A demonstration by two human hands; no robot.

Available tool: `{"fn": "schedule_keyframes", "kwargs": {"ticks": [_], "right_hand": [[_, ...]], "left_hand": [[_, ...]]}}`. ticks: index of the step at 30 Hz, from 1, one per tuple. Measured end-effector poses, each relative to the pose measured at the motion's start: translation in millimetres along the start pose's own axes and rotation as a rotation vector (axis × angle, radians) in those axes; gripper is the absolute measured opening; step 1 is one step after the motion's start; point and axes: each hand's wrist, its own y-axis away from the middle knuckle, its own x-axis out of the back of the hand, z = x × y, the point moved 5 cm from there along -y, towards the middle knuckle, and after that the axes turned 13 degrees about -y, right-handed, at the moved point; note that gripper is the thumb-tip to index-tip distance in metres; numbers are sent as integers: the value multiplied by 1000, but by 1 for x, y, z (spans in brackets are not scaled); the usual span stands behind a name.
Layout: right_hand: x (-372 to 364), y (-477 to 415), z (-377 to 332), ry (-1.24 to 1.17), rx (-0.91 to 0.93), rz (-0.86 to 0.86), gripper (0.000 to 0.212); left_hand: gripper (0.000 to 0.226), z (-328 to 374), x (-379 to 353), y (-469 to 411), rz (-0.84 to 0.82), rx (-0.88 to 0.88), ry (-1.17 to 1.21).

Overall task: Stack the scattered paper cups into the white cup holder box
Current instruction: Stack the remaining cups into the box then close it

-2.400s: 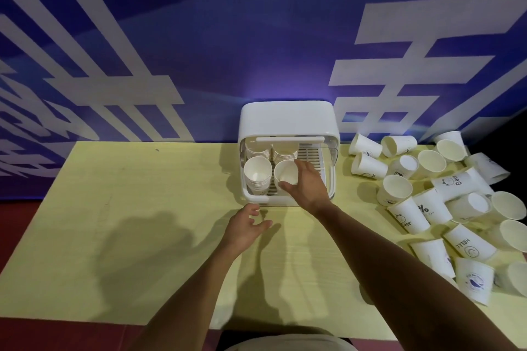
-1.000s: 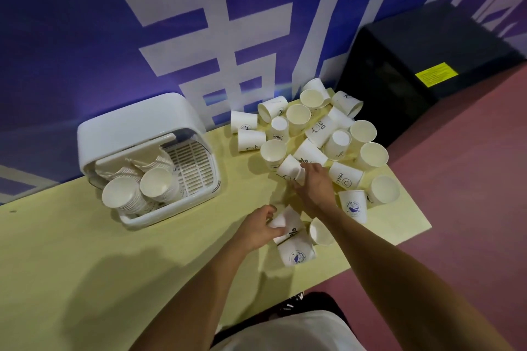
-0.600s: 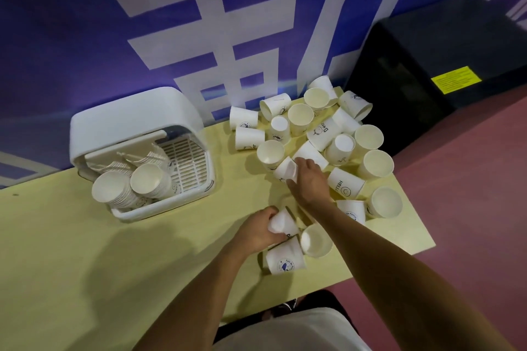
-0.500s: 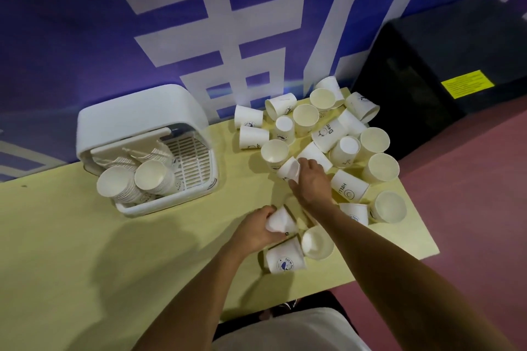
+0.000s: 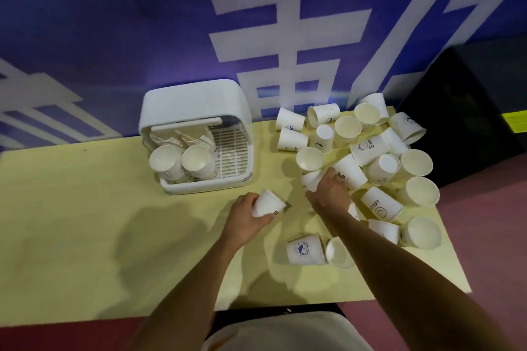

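Gripping one paper cup (image 5: pixel 266 204) in the left hand (image 5: pixel 246 216), fingers and thumb curled round its side, just in front of the right front corner of the white box (image 5: pixel 196 102) and clear of its wall. Clasping a second cup (image 5: pixel 310 179) with the right hand (image 5: pixel 330 194), thumb on the near side and fingers curled over the far side; this one on its side at the heap's edge nearest the box, a little to the right of the box's front.

On a pale yellow table (image 5: pixel 85 208), against a blue wall (image 5: pixel 114 23) with large white characters: the box, open toward the camera. In its left half, two stacks of nested cups, the left stack (image 5: pixel 165 161) and the right stack (image 5: pixel 197 162), side by side and touching, tilted with open mouths toward the front. In its right half, a bare slatted tray (image 5: pixel 232 148).

To the right of the box, near but apart from it: a loose heap of white cups (image 5: pixel 370 151), some upright, some upside down, many on their sides and leaning on each other. Among them, a cup printed HELLO (image 5: pixel 380 204) on its side just right of the right hand. Nearer than the heap, right of the box and well in front of it, a cup with a blue round mark (image 5: pixel 305 249) on its side, touching another with its mouth up.

Beyond the heap, farther right of the box: a black cabinet (image 5: pixel 470 108) on a reddish floor (image 5: pixel 484 236).
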Motion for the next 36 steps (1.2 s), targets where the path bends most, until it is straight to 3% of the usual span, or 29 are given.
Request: {"fn": "schedule_keyframes", "kwargs": {"ticks": [11,17,24,36], "right_hand": [[-12,28,-41,20,-41,-48,88],[-24,47,-76,6,-33,-25,69],[-35,68,-100,-40,22,-17,66],[-25,87,-105,-246,35,42,70]], "left_hand": [[60,-29,88,11,292,0,215],[64,-47,145,11,510,23,296],[80,-58,178,-2,594,45,365],[77,-63,179,-31,568,94,-7]]}}
